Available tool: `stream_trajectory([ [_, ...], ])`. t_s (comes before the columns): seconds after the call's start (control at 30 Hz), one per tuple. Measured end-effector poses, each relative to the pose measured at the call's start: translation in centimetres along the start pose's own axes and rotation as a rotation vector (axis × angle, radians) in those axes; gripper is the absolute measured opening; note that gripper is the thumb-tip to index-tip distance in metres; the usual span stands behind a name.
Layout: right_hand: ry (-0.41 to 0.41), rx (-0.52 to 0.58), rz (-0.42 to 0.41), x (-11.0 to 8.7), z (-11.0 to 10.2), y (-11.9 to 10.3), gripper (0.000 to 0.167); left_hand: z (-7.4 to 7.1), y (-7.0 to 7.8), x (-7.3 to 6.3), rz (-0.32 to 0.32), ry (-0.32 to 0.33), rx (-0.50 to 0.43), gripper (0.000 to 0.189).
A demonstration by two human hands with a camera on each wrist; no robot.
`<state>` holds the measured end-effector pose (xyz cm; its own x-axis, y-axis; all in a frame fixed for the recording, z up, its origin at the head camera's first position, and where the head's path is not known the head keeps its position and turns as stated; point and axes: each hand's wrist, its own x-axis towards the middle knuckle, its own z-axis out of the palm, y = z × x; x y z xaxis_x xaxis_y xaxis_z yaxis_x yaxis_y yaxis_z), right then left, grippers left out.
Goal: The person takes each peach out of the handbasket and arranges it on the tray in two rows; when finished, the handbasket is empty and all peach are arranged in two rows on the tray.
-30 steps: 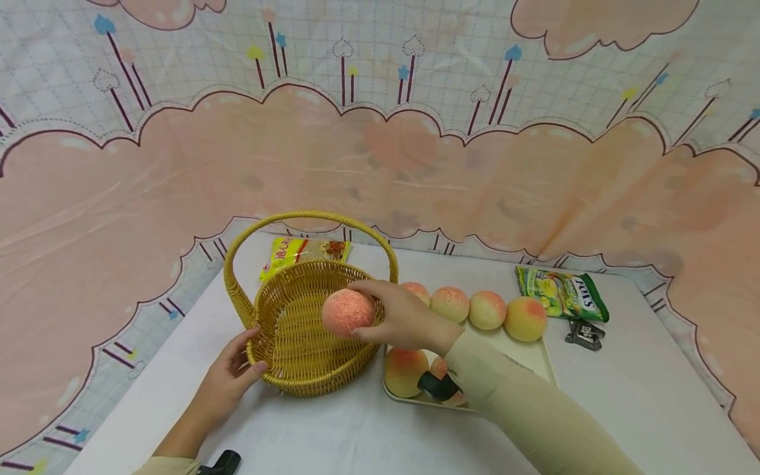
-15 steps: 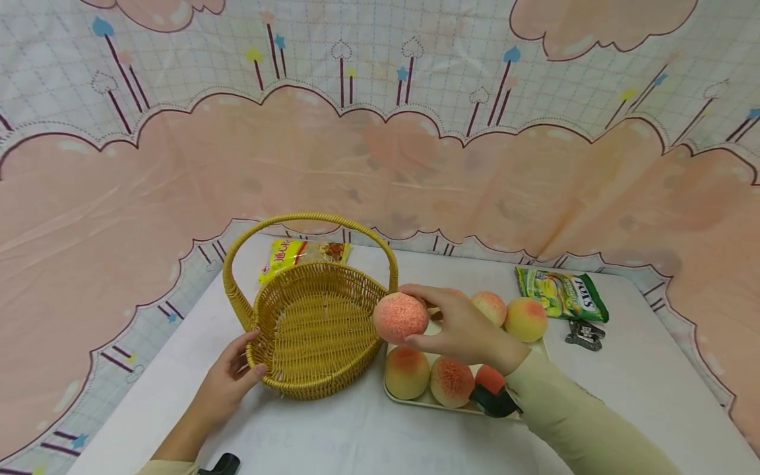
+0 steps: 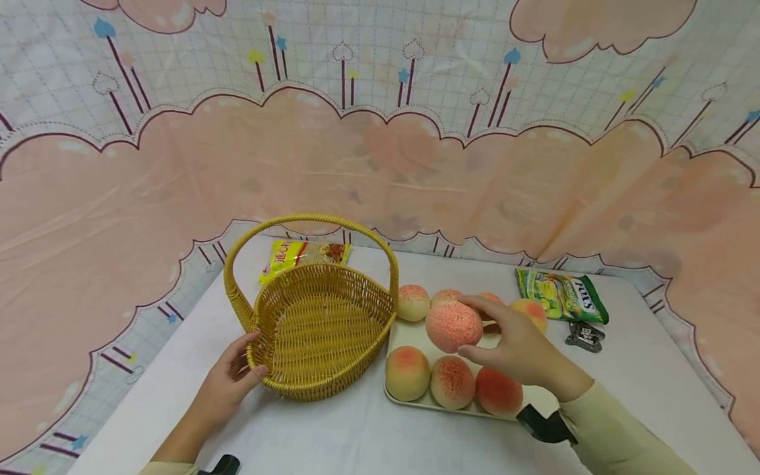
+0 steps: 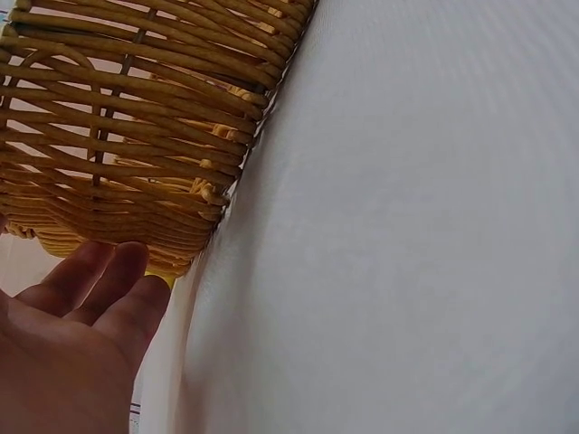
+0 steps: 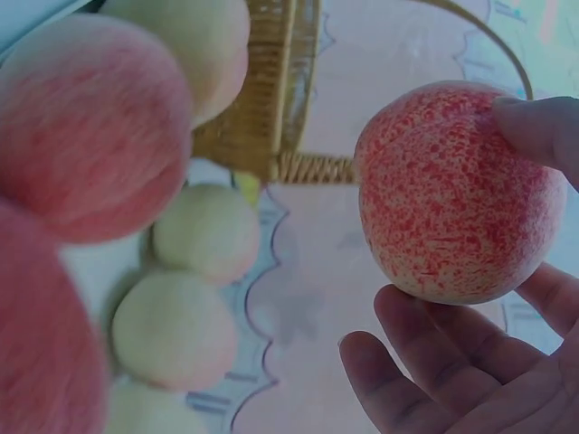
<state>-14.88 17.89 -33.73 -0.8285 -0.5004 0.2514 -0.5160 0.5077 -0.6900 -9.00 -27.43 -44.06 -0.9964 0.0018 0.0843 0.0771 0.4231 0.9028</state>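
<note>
My right hand point(image 3: 522, 346) pinches a speckled pink-red peach point(image 3: 454, 326) between thumb and fingers. The peach is up above the cream tray point(image 3: 410, 333), between its two rows of peaches; the right wrist view shows the thumb on one side and fingers on the other. In the front row are a yellow-red peach point(image 3: 407, 373), a speckled peach point(image 3: 452, 382) and a red peach point(image 3: 499, 391). My left hand point(image 3: 228, 373) holds the near left rim of a yellow wicker basket point(image 3: 323, 330), whose inside shows bare weave. Fingers point(image 4: 118, 289) touch the basket's side in the left wrist view.
Several peaches line the tray's back edge, partly behind my right hand. A yellow snack packet point(image 3: 303, 254) lies behind the basket, under its tall arched handle point(image 3: 309, 218). A green candy bag point(image 3: 564, 293) and a small black item point(image 3: 585, 335) lie right of the tray.
My right hand has carried the speckled peach rightward, from over the basket to over the tray. The left hand and the basket have stayed in place.
</note>
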Motion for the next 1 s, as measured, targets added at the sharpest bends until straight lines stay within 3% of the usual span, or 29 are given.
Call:
stream_trajectory([
  [0.53,0.145,-0.111,0.171,-4.7,-2.3,3.2,0.065,0.1,0.0,0.0,0.013,0.009,0.003,0.061],
  [0.83,0.182,-0.121,0.255,-6.9,-3.3,5.5,0.07,0.1,0.0,0.0,0.023,0.003,-0.018,0.06],
  [1.0,0.167,-0.138,0.349,-7.8,-3.6,6.4,0.069,0.0,-0.5,0.1,0.026,-0.004,-0.044,0.061],
])
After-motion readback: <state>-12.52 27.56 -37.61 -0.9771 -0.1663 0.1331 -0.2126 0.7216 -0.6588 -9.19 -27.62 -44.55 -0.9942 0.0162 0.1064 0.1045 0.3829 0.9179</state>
